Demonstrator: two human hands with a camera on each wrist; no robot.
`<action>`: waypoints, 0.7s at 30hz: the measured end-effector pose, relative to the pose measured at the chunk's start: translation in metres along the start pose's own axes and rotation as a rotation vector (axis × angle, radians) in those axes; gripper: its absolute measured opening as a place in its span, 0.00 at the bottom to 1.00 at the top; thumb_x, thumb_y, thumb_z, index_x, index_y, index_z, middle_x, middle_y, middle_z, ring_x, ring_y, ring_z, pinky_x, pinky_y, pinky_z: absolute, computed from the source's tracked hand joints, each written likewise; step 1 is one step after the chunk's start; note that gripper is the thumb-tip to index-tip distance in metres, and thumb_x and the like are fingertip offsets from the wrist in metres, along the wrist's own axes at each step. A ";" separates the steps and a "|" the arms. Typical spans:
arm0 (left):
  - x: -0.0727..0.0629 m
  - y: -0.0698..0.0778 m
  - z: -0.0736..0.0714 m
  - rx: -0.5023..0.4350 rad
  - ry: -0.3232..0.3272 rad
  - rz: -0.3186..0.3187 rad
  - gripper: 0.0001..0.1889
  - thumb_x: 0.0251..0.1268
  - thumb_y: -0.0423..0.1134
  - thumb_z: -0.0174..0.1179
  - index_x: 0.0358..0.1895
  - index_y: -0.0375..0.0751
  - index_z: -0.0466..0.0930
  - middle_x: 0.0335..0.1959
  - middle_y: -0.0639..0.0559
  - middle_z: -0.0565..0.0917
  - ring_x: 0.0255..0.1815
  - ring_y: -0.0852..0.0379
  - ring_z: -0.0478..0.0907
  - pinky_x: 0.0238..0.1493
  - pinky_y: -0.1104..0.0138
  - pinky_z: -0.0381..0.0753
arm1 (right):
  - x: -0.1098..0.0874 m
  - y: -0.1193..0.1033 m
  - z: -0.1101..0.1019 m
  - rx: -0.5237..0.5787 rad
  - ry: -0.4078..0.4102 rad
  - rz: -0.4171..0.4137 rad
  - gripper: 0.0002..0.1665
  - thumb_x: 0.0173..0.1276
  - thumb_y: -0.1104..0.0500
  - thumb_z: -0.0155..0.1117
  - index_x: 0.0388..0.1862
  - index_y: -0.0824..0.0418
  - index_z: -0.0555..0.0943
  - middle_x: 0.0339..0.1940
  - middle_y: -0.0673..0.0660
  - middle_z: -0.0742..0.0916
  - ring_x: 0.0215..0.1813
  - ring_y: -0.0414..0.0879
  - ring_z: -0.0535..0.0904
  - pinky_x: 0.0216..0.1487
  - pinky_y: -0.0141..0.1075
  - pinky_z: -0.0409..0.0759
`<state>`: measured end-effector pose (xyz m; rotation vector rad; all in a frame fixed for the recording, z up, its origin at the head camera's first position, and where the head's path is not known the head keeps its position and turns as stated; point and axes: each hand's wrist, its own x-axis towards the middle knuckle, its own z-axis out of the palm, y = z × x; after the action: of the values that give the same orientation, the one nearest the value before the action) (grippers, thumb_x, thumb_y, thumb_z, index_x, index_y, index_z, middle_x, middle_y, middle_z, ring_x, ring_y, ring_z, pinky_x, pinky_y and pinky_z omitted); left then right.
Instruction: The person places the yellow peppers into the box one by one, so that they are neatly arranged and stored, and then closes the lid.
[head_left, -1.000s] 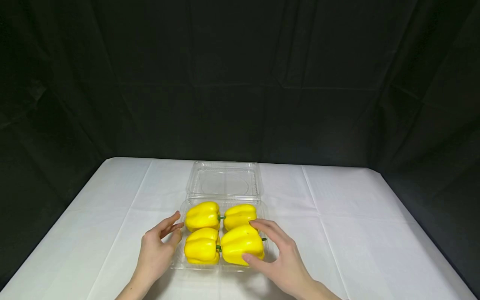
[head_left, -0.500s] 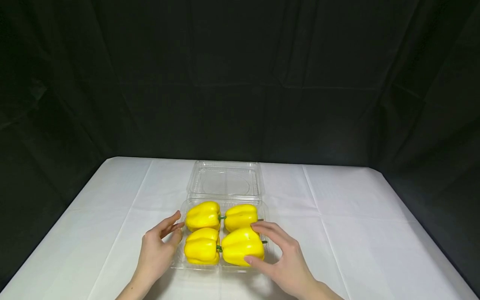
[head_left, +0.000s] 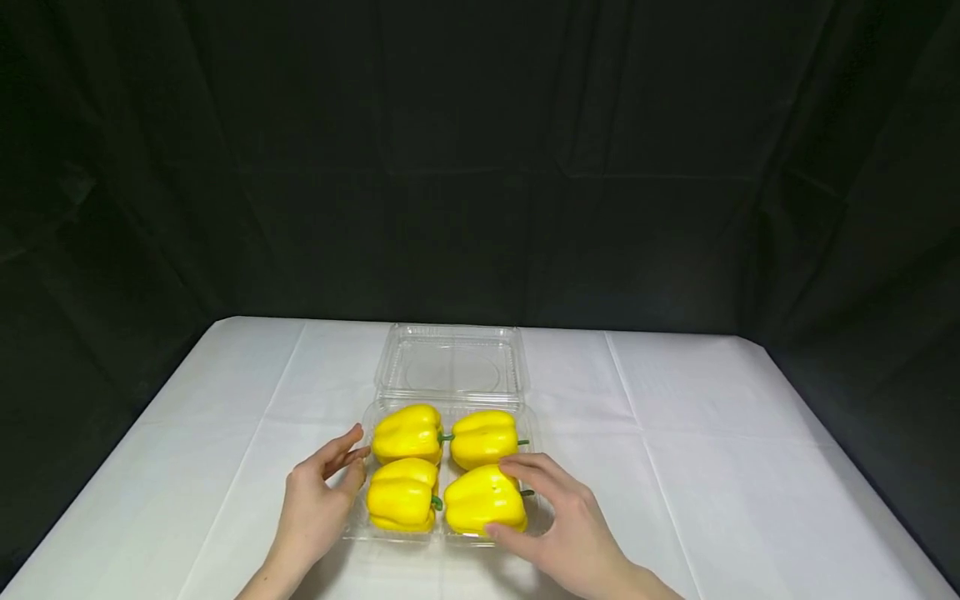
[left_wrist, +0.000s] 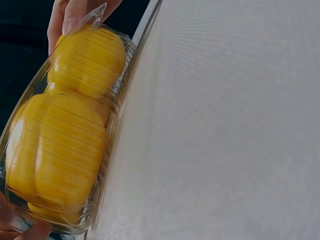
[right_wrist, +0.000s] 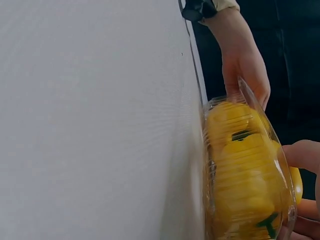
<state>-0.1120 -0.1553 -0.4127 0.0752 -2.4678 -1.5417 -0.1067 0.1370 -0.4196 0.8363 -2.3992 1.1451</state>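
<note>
A clear plastic clamshell container (head_left: pixel 397 537) holds several yellow bell peppers, stems pointing right. My right hand (head_left: pixel 566 521) grips the front-right bell pepper (head_left: pixel 480 500), fingers on its far side and thumb on its near side. That pepper sits low in the front-right part of the container. At the container's left wall, my left hand (head_left: pixel 318 496) holds the rim between thumb and fingers, beside the front-left bell pepper (head_left: pixel 400 496). Ribbed walls show in the left wrist view, with yellow peppers (left_wrist: pixel 60 145) behind them.
Behind the front pair lie the back-left bell pepper (head_left: pixel 407 432) and back-right bell pepper (head_left: pixel 482 439). The container's lid (head_left: pixel 450 362) is folded back flat on the white-covered table (head_left: pixel 712 467). A black cloth (head_left: pixel 480 167) hangs behind and at the sides.
The front-right pepper has moved slightly toward the person and settled lower, apart from the front-left pepper's stem. My right hand has gone down with it. My left hand stays in place.
</note>
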 end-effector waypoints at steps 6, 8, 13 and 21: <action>0.000 0.000 0.000 -0.006 -0.004 0.004 0.22 0.65 0.25 0.58 0.63 0.31 0.76 0.62 0.41 0.81 0.54 0.45 0.85 0.29 0.77 0.78 | 0.001 0.001 -0.002 -0.023 -0.012 0.019 0.34 0.50 0.49 0.83 0.56 0.54 0.82 0.58 0.45 0.83 0.59 0.44 0.82 0.57 0.38 0.86; 0.001 0.000 0.000 -0.009 -0.006 0.002 0.22 0.65 0.25 0.58 0.64 0.31 0.76 0.62 0.40 0.81 0.54 0.44 0.84 0.27 0.76 0.78 | 0.002 0.001 -0.003 -0.030 -0.022 0.030 0.33 0.51 0.49 0.83 0.56 0.54 0.82 0.59 0.45 0.83 0.60 0.44 0.81 0.58 0.39 0.85; 0.001 0.001 0.000 -0.006 -0.015 -0.010 0.22 0.66 0.25 0.58 0.64 0.32 0.76 0.62 0.41 0.81 0.54 0.45 0.84 0.33 0.76 0.82 | 0.004 0.003 -0.007 -0.016 -0.064 0.078 0.34 0.51 0.47 0.82 0.58 0.50 0.81 0.59 0.43 0.82 0.61 0.43 0.80 0.60 0.41 0.84; 0.000 0.001 0.001 0.001 -0.024 -0.011 0.21 0.65 0.26 0.61 0.62 0.34 0.78 0.61 0.45 0.82 0.52 0.50 0.86 0.50 0.66 0.88 | 0.004 0.005 -0.016 -0.012 -0.083 0.028 0.30 0.54 0.49 0.81 0.57 0.47 0.81 0.57 0.41 0.83 0.59 0.41 0.81 0.61 0.39 0.83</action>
<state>-0.1122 -0.1535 -0.4122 0.0707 -2.4901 -1.5551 -0.1122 0.1511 -0.4108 0.8651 -2.4893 1.1265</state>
